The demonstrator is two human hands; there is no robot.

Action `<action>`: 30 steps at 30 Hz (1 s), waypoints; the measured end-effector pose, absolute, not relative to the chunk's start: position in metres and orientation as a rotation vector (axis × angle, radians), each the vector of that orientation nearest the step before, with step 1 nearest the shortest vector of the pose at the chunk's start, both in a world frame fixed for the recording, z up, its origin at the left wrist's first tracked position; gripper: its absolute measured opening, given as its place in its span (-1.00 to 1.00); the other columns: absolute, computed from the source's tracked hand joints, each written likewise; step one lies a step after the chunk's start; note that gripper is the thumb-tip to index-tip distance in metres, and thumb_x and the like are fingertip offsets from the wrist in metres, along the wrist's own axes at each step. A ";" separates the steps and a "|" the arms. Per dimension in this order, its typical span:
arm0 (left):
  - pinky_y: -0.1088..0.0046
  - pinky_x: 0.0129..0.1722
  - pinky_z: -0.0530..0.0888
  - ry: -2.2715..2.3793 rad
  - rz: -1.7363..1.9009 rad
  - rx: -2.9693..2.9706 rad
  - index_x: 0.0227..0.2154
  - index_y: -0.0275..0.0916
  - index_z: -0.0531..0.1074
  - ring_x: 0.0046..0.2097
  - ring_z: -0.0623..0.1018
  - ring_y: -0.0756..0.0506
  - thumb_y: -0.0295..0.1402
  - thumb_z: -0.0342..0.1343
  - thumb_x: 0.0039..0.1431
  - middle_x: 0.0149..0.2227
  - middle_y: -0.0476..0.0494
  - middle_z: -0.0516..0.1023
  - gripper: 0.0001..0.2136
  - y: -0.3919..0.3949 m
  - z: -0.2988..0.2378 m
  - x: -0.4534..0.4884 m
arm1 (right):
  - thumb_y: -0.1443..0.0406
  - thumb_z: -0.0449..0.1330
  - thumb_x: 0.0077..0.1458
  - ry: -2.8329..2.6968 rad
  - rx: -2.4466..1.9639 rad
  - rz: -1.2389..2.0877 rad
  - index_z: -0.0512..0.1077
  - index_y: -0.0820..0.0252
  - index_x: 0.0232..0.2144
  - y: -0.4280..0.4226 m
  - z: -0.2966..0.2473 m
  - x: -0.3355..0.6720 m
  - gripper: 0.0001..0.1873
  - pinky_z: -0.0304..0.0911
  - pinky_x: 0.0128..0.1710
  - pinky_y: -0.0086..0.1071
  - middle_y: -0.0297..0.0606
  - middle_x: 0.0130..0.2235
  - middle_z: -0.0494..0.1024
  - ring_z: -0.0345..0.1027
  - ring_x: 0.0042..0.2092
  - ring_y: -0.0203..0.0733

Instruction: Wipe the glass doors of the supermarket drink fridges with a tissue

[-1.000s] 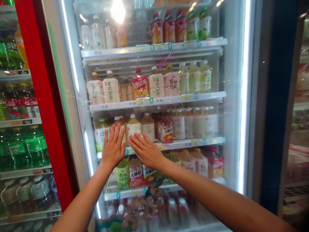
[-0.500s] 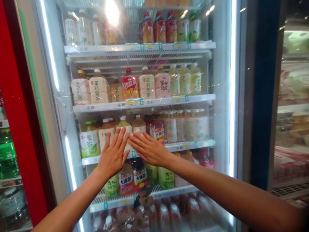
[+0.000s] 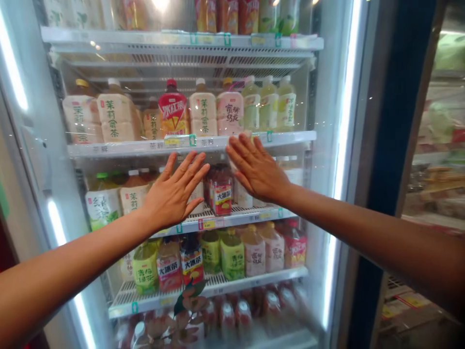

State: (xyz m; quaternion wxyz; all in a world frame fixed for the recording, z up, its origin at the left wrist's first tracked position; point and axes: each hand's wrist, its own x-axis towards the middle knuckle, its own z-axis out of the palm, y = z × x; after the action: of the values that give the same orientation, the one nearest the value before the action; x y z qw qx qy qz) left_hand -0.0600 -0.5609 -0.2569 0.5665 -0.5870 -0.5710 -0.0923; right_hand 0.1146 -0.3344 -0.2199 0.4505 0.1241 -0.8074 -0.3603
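Both hands are raised before a lit drinks fridge with several shelves of bottles. My left hand [image 3: 178,191] has its fingers spread and is empty, in front of the middle-lower shelf, hiding some bottles there. My right hand [image 3: 256,167] is also empty, its fingers stretched out and fairly close together, angled up to the left. It covers part of a shelf edge [image 3: 145,148] and some bottles below. Between the hands shows a dark red tea bottle [image 3: 222,196]. Above stands a red-labelled tea bottle [image 3: 173,111]. Whether either palm touches the glass, I cannot tell.
A bright light strip [image 3: 343,111] runs down the fridge's right side, next to a dark blue post [image 3: 395,97]. Further right are shelves with packed goods [image 3: 439,184], blurred. Green tea bottles [image 3: 232,257] stand on a lower shelf among others.
My hands have moved apart, the right one going up and to the right. The view has shifted closer to the fridge, and the red frame at left has mostly gone out of sight.
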 end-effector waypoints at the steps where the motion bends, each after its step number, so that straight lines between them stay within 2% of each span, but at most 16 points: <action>1: -0.04 0.47 -0.34 -1.315 -0.226 -1.383 0.46 -0.27 -0.13 0.51 -0.21 -0.22 -0.05 -0.14 0.39 0.52 -0.21 -0.17 -0.30 -0.558 -0.254 -0.057 | 0.21 -0.10 0.44 -1.956 0.291 -0.866 -0.39 0.17 0.48 -0.331 -0.217 0.117 -0.26 -0.39 0.49 0.18 -0.23 0.52 -0.35 -0.61 0.51 -0.03; 8: -0.03 0.47 -0.30 -1.199 -0.151 -1.374 0.45 -0.37 -0.18 0.52 -0.24 -0.22 -0.05 -0.06 0.38 0.50 -0.35 -0.12 -0.24 -0.535 -0.251 -0.040 | 0.15 -0.05 0.43 -2.037 0.474 -0.981 -0.37 0.12 0.47 -0.305 -0.246 0.144 -0.23 -0.33 0.51 0.02 -0.25 0.51 -0.20 -0.50 0.52 -0.13; 13: -0.07 0.47 -0.28 -1.203 -0.198 -1.391 0.46 -0.30 -0.22 0.51 -0.20 -0.24 -0.05 -0.04 0.36 0.50 -0.32 -0.12 -0.22 -0.518 -0.248 -0.029 | 0.16 -0.12 0.44 -1.891 0.180 -0.836 -0.47 0.09 0.46 -0.281 -0.233 0.163 -0.24 -0.38 0.47 0.23 -0.23 0.52 -0.38 -0.60 0.52 -0.02; 18: -0.05 0.46 -0.29 -1.154 -0.151 -1.430 0.46 -0.32 -0.21 0.51 -0.19 -0.23 -0.03 -0.08 0.38 0.50 -0.33 -0.10 -0.23 -0.503 -0.242 -0.024 | 0.14 -0.09 0.44 -1.989 0.252 -0.921 -0.44 0.07 0.47 -0.264 -0.237 0.179 -0.23 -0.32 0.49 0.14 -0.26 0.52 -0.33 -0.54 0.52 -0.08; 22: -0.07 0.46 -0.30 -1.144 -0.148 -1.427 0.46 -0.32 -0.22 0.51 -0.19 -0.24 -0.03 -0.07 0.37 0.50 -0.34 -0.11 -0.22 -0.499 -0.240 -0.025 | 0.15 -0.14 0.44 -1.877 0.073 -0.808 -0.51 0.08 0.46 -0.254 -0.231 0.186 -0.24 -0.40 0.45 0.29 -0.22 0.52 -0.41 -0.59 0.52 0.03; 24: -0.06 0.46 -0.30 -1.129 -0.148 -1.422 0.46 -0.34 -0.20 0.51 -0.19 -0.24 -0.03 -0.07 0.36 0.50 -0.35 -0.10 -0.22 -0.499 -0.241 -0.025 | 0.14 -0.16 0.45 -1.873 0.082 -0.817 -0.51 0.12 0.46 -0.257 -0.237 0.183 -0.24 -0.37 0.46 0.25 -0.21 0.52 -0.44 -0.63 0.52 0.00; 27: -0.04 0.47 -0.28 -1.119 -0.159 -1.406 0.45 -0.38 -0.15 0.51 -0.19 -0.24 -0.04 -0.08 0.37 0.50 -0.37 -0.09 -0.24 -0.498 -0.243 -0.024 | 0.09 -0.15 0.45 -1.948 0.248 -0.952 -0.46 0.16 0.47 -0.268 -0.249 0.174 -0.23 -0.31 0.49 0.10 -0.23 0.52 -0.39 -0.61 0.52 -0.09; 30: -0.03 0.47 -0.28 -1.113 -0.171 -1.396 0.44 -0.40 -0.10 0.51 -0.17 -0.25 -0.05 -0.06 0.36 0.49 -0.37 -0.08 -0.25 -0.497 -0.242 -0.023 | 0.10 -0.13 0.45 -1.874 0.164 -0.881 -0.48 0.15 0.47 -0.277 -0.245 0.162 -0.21 -0.30 0.49 0.11 -0.21 0.53 -0.37 -0.60 0.52 -0.08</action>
State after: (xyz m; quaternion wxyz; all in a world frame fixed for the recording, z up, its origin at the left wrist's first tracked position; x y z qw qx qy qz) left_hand -0.0230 -0.4969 -0.2417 0.6241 -0.6081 -0.4849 -0.0745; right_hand 0.1625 -0.2774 -0.2450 0.5075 0.0682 -0.7773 -0.3655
